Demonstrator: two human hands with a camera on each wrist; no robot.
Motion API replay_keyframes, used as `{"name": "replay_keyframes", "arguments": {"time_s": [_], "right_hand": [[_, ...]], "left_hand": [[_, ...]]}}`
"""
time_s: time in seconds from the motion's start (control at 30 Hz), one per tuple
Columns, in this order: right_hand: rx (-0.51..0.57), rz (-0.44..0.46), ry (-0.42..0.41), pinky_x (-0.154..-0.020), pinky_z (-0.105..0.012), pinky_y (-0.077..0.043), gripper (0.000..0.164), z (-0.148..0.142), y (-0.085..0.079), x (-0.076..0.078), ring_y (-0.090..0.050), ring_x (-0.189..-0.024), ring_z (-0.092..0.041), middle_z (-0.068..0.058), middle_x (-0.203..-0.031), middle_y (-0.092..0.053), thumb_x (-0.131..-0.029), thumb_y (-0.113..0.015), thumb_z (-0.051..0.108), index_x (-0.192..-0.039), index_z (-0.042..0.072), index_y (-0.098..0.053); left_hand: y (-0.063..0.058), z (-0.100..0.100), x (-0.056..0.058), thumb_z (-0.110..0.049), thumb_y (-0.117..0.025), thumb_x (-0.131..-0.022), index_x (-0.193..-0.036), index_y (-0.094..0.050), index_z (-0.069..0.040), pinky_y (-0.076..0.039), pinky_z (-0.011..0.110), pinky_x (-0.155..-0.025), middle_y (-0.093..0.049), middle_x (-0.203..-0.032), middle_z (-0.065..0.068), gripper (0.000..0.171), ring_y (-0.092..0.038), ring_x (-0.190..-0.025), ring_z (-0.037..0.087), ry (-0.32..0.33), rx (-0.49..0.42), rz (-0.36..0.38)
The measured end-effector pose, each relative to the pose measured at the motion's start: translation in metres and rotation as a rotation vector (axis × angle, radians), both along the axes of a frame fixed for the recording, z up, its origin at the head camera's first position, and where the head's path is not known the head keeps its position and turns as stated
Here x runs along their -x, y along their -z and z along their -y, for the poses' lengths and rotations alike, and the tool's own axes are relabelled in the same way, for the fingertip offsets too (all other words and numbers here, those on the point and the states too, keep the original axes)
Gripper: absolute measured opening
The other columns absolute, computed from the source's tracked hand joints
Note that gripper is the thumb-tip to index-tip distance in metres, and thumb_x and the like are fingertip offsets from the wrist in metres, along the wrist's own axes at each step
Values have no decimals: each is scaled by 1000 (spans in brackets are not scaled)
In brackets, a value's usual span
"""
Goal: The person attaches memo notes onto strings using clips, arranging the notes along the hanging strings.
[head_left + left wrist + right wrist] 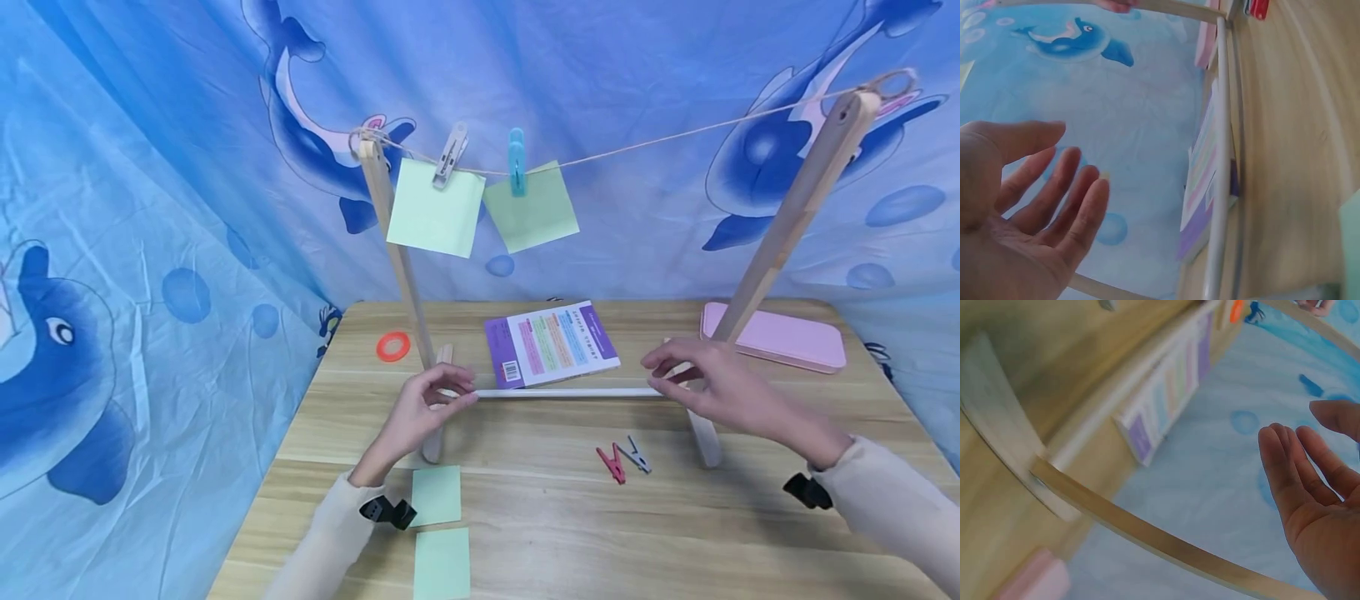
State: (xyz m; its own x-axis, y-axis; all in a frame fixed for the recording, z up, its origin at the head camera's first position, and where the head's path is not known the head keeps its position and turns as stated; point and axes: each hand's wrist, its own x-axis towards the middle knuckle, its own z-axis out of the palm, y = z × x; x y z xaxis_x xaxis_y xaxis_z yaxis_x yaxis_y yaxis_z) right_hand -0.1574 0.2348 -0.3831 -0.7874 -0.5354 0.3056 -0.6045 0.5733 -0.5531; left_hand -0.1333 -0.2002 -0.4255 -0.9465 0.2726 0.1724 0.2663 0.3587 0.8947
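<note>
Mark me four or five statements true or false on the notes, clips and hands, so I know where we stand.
1. A grey clip and a blue clip each hold a green note on the string. True.
2. The left hand grips the white rod. False: its fingers are relaxed and hold nothing.
3. A red clip lies loose on the table. True.
4. The pink case lies left of the book in the head view. False: it lies to the right.
5. The right hand holds a green note. False: it holds nothing.
</note>
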Motion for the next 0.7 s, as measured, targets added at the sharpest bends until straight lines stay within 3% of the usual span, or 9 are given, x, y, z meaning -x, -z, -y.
{"name": "replay_keyframes", "arguments": {"time_s": [0.2, 0.37, 0.7], "right_hand": [[40, 113, -14, -76, -26, -64, 23, -2, 36, -2, -72, -93, -6, -1, -107, -77, -91, -78, 3, -111, 15, -75], [47, 188, -20, -76, -24, -63, 20, -1, 61, -4, -72, -93, -6, -8, -107, -77, -92, -76, 3, -111, 10, -75], [28, 249, -19, -78, -25, -63, 19, 0, 91, -9, -71, -90, -3, -1, -102, -78, -94, -77, 12, -112, 7, -74]], "left_hand": [[12, 3, -8, -15, -79, -94, -124, -68, -11, -62, 30, -86, -74, -117, 14, 33, -72, -102, 17, 35, 20, 47], [22, 10, -13, -15, -79, -93, -125, -68, -4, -62, 28, -84, -73, -119, 19, 36, -71, -101, 17, 62, 58, 71], [35, 19, -21, -12, -76, -94, -125, -66, 3, -62, 29, -85, -72, -120, 22, 36, -70, -105, 39, 268, 188, 138]]}}
